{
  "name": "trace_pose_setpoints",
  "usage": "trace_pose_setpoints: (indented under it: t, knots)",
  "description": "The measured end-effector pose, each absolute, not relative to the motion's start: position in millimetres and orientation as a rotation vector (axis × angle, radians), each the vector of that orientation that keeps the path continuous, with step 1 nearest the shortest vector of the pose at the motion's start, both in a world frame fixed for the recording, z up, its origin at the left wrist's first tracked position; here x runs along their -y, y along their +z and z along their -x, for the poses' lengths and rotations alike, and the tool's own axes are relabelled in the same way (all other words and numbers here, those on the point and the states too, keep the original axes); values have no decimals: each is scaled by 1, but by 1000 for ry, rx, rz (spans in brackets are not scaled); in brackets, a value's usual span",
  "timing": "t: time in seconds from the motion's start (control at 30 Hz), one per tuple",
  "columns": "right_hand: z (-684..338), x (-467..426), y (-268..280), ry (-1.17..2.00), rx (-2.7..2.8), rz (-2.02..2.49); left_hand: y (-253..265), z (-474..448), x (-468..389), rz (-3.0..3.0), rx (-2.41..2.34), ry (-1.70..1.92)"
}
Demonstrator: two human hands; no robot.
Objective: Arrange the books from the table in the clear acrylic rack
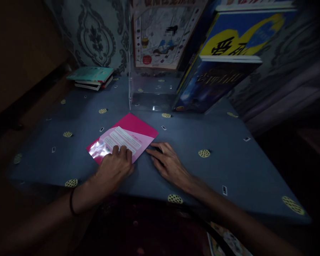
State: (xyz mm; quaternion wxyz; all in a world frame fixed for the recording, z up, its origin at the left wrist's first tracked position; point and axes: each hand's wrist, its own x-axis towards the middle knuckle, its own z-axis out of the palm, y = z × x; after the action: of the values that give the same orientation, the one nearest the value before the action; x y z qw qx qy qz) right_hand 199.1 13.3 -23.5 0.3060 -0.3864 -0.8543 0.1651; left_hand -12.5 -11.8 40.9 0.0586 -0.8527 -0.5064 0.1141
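A thin pink book [133,125], with a pale panel of printed text on its cover, lies turned at an angle on the cloth-covered table. My left hand [116,163] rests on its near part, fingers curled down against the cover and the near edge; a dark band circles that wrist. Glare whitens the book's left corner. Beside the right edge of the book is my right hand [169,163], its fingers apart and stretched toward that edge. Its fingertips are close to the book, and whether they touch it I cannot tell.
A clear acrylic stand [152,101] at the back holds an illustrated book [160,39], a blue and yellow book [245,32] and a dark blue book [216,83]. A small stack of books [92,75] lies at the back left. The blue tablecloth [186,131] has yellow pineapple-like prints.
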Motion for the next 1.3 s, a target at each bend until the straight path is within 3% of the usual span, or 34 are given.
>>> trace_pose_setpoints:
  t: [0.1, 0.27, 0.5, 0.8, 1.07, 1.3]
  knots:
    - [-200, -14, -22, 467, 2232, 1017, 40, 19, 11, 2658, 1473, 312]
    - [-202, -14, -21, 496, 2234, 1024, 58, 48, -9, 2880, 1805, 21]
    - [-200, -14, -21, 490, 2266, 1016, 72, 68, -33, 3210, 1971, -118]
    - [-200, -14, -19, 459, 2317, 980, 71, 68, -21, 3133, 1858, -80]
    - [-191, -6, -19, 336, 2354, 986, 42, 109, -42, 2546, 2096, -51]
    - [-182, -7, -27, 271, 2556, 920, 34, 123, -47, 2961, 2457, -752]
